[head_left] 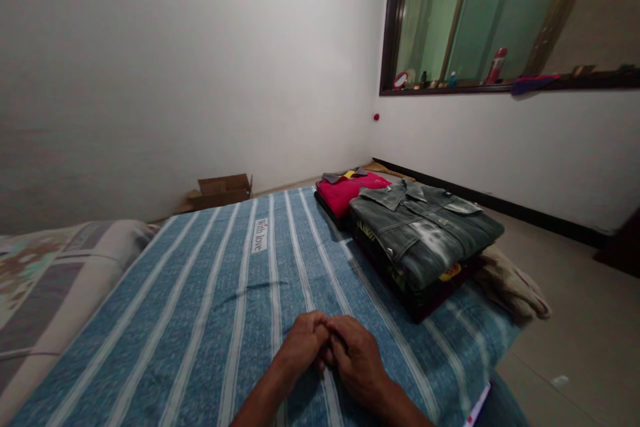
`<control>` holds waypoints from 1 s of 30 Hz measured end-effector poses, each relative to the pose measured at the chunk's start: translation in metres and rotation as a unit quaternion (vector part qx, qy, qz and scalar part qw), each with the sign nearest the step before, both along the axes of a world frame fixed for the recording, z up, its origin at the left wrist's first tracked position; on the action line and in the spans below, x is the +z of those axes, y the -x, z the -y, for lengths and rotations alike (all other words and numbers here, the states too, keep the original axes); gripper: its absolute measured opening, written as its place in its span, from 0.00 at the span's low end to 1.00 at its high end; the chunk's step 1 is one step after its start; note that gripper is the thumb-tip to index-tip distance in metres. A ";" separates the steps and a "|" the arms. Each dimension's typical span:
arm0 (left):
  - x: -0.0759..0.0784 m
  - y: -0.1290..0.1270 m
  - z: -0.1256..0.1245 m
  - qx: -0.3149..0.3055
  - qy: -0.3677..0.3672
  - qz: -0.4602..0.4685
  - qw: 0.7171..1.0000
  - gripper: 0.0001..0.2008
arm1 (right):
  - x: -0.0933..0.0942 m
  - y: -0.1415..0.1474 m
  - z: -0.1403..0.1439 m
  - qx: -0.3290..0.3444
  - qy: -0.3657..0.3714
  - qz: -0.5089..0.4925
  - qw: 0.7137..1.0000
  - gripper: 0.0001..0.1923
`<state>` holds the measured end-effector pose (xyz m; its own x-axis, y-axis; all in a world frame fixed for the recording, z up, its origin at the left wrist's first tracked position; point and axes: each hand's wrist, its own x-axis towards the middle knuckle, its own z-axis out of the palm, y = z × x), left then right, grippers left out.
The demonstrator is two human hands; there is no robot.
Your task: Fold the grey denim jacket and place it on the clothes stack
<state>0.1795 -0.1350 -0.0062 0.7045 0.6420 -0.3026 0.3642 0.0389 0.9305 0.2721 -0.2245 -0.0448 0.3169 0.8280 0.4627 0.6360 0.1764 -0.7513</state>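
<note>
My left hand (303, 340) and my right hand (356, 355) are together over the near edge of a blue, white-striped cloth (200, 307). Their curled fingers touch one another, and no object shows in them. To the right of my hands, a folded grey denim jacket (425, 223) tops a stack of dark folded clothes. Behind it, a folded pink collared shirt (345, 193) rests on something black.
An open cardboard box (220, 192) stands beyond the cloth's far edge. A patterned bedspread (90, 273) lies at the left. Beige fabric (515, 283) hangs past the stack's right side. Small bottles and a round mirror (401, 81) stand on the window sill.
</note>
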 end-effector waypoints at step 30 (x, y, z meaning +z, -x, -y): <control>0.051 -0.075 -0.038 0.081 -0.089 -0.024 0.992 0.13 | 0.007 -0.001 0.004 -0.002 0.080 0.252 0.964 0.02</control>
